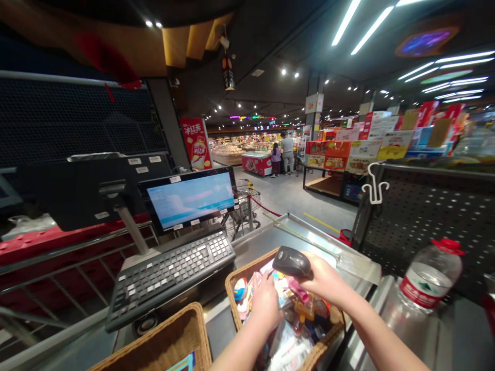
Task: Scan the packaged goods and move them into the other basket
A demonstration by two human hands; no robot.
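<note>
My right hand is closed round a black handheld barcode scanner, held over a wicker basket full of several small colourful packaged goods. My left hand reaches down into that basket among the packets, its fingers curled on something I cannot make out. Both forearms come in from the bottom edge.
A grey keyboard and a tilted till screen stand at the left. A second wicker basket sits at the near left. A large water bottle with a red cap stands at the right by a black perforated panel. Shoppers stand far off in the aisle.
</note>
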